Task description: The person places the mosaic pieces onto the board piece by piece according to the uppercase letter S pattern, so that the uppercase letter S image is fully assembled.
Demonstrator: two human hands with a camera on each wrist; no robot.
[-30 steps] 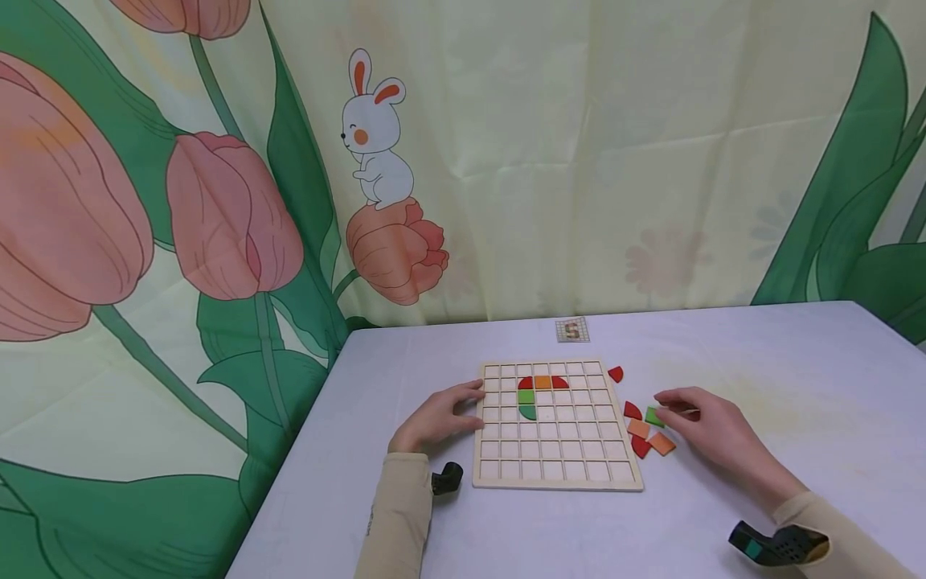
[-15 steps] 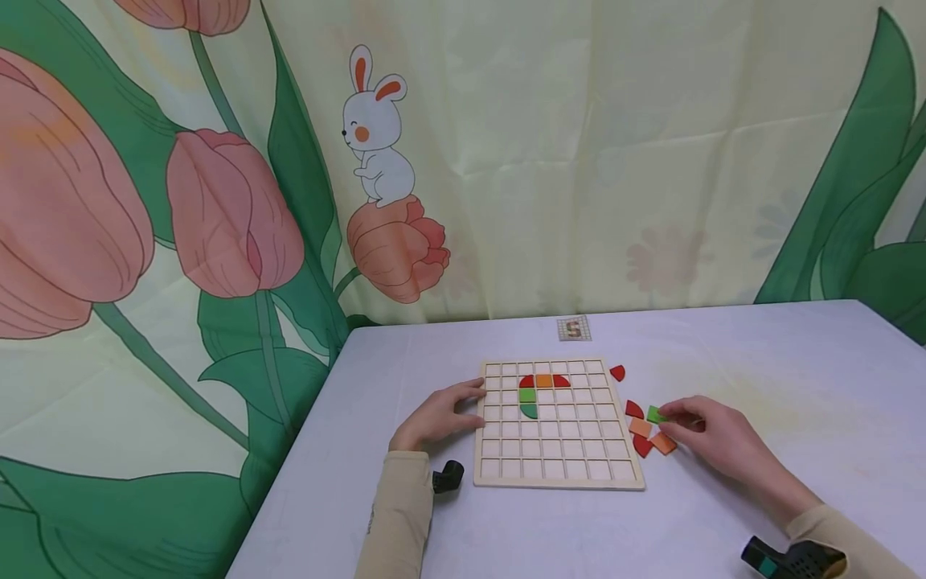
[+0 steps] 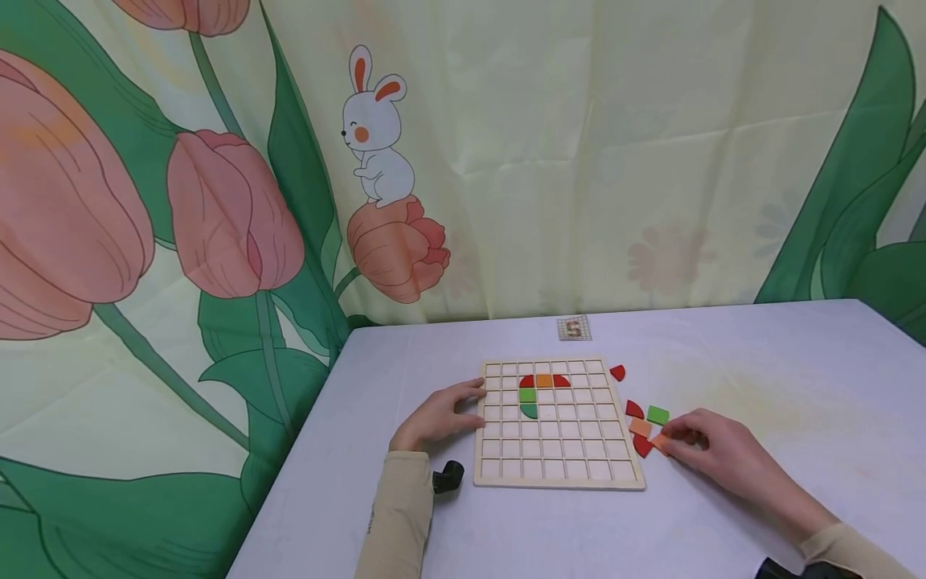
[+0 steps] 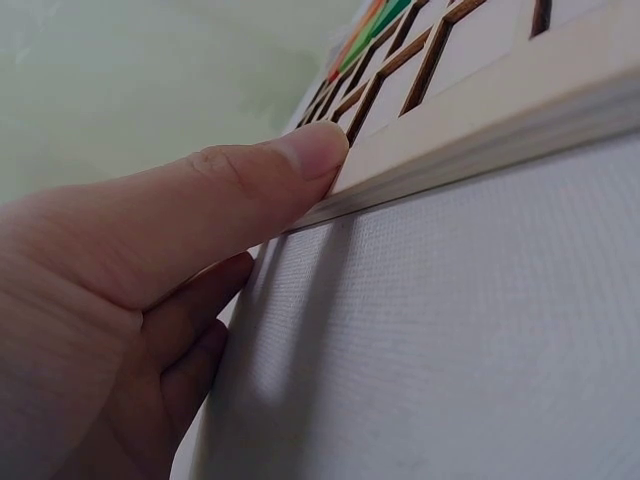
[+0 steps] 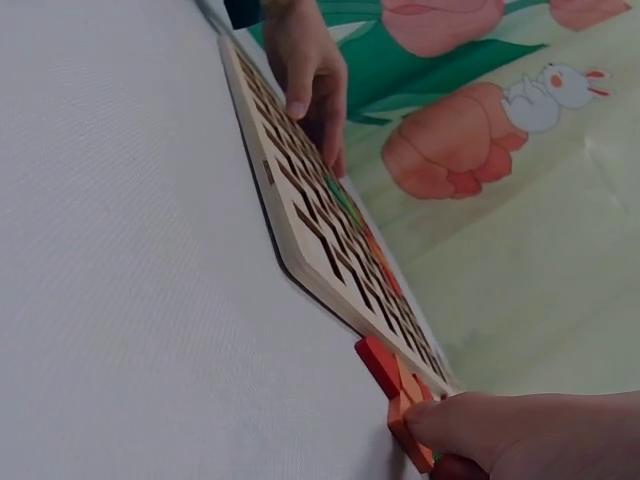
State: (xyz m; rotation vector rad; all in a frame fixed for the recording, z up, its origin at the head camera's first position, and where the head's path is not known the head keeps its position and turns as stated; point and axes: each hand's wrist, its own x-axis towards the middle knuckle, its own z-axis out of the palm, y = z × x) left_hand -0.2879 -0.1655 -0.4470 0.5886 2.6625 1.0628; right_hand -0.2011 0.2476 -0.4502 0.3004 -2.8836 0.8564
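Left hand rests unclenched against the wooden grid board, presumably bracing it. Right hand pinches an orange square tile (parked board-side for reach, I'd guess).

The gridded board is pale tan, its tiles red, orange and green; the bench is whitish, the cream backdrop patterned with pink tulips.
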